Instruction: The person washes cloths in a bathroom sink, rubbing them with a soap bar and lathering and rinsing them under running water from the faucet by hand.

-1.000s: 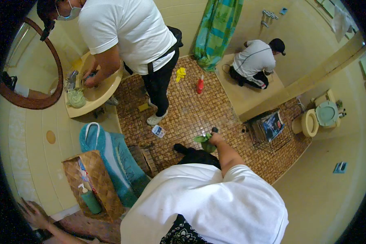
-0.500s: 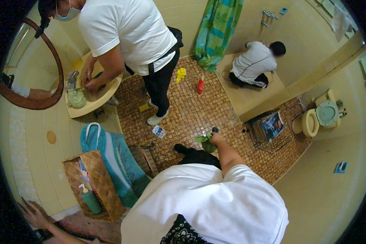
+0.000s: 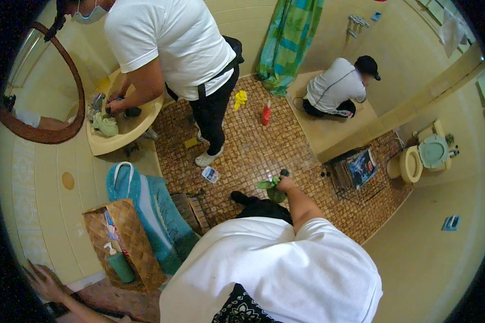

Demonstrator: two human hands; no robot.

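Observation:
My right hand [image 3: 285, 184] is closed round a green cloth [image 3: 275, 192], which hangs down in front of my dark trousers; a small dark round end pokes out above the fingers. At the lower left edge, my left hand [image 3: 44, 284] lies against the tiled wall [image 3: 54, 242] with its fingers spread and nothing in it. A woven basket [image 3: 137, 245] holding a green pump bottle [image 3: 120, 266] stands to the right of that hand.
A person in white [image 3: 170, 48] bends over the sink [image 3: 123, 141] at upper left. Another person [image 3: 334, 86] crouches in the shower area. A red bottle [image 3: 265, 114], a yellow cloth [image 3: 240, 99], a magazine rack [image 3: 355, 171] and a toilet [image 3: 411, 162] are around the floor.
At the sink, the person's hands have shifted and a dark object now shows in the basin. The crouching person's head and arms have moved slightly. My hands have stayed put.

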